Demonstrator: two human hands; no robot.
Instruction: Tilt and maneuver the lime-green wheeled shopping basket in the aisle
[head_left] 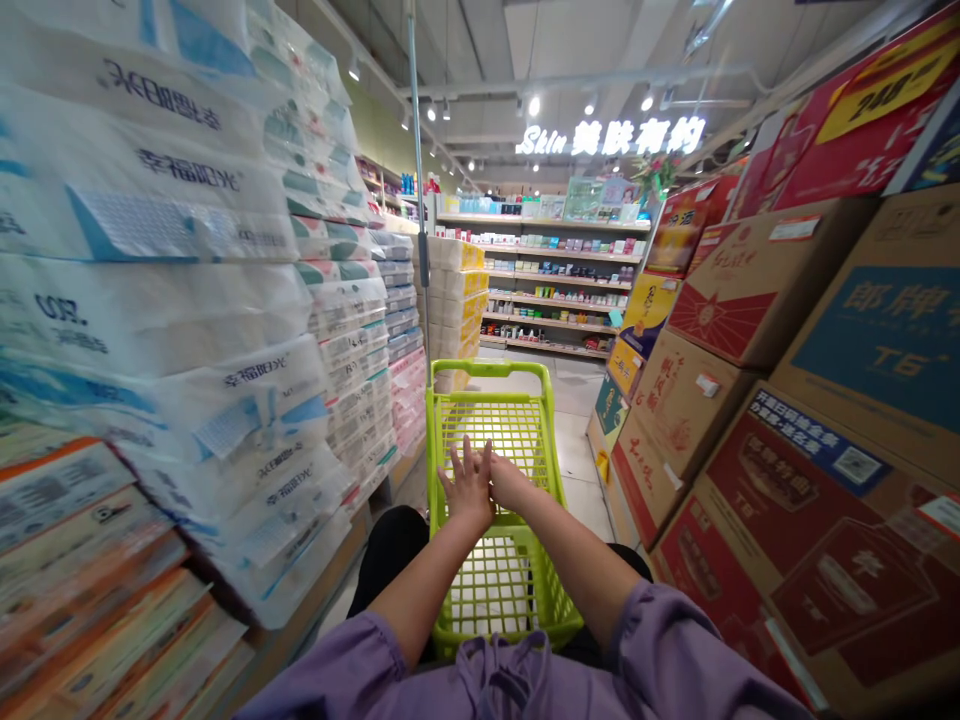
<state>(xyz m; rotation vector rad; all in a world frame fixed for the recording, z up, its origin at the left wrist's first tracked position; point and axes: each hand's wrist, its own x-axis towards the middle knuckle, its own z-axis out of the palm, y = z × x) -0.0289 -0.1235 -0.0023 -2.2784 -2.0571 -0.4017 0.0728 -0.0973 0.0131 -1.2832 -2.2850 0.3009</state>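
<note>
A lime-green plastic shopping basket (480,580) with a grid bottom stands between my knees, and its raised handle (487,368) is at the far end. Only the pale floor shows through its mesh. My left hand (468,492) is above the middle of the basket, with its fingers spread and pointing forward. My right hand (510,482) meets it from the right, touching it near the thumb and index finger. The right fingers are mostly hidden behind the left hand, so their grip cannot be made out. Nothing else shows in either hand.
White tissue packs (187,190) rise in tall stacks on the left. Printed cartons (712,290) are piled on the right. A thin metal pole (420,150) stands ahead. The tiled aisle (574,400) leads to shelves (555,260) of small boxes and bottles.
</note>
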